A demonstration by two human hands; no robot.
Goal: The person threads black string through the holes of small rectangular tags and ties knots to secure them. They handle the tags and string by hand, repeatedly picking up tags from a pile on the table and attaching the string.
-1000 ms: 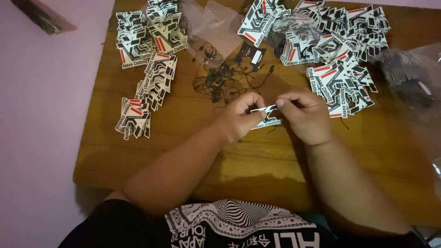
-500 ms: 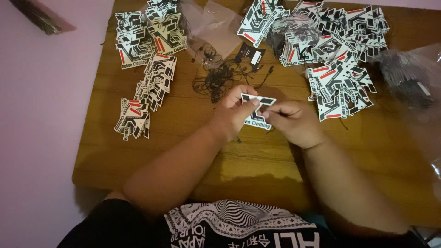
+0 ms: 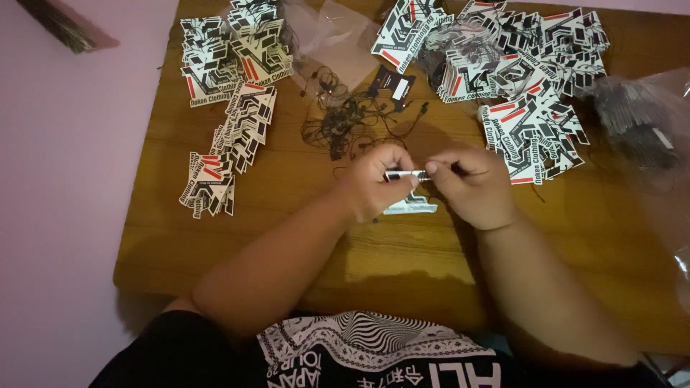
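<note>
My left hand (image 3: 377,179) and my right hand (image 3: 471,183) meet at the middle of the wooden table (image 3: 287,244). Both pinch one black, white and red printed card tag (image 3: 406,174), held edge-on between the fingertips. A second tag (image 3: 411,207) lies flat under my left hand. Just beyond my hands sits a tangle of thin black strings (image 3: 345,118).
A line of stacked tags (image 3: 230,108) runs along the left of the table. A larger heap of tags (image 3: 510,79) covers the far right. Clear plastic bags lie at the far middle (image 3: 330,29) and at the right edge (image 3: 640,122).
The tag showed its printed face between my hands half a second ago; now it is turned edge-on. My hands stay close together at the same spot.
</note>
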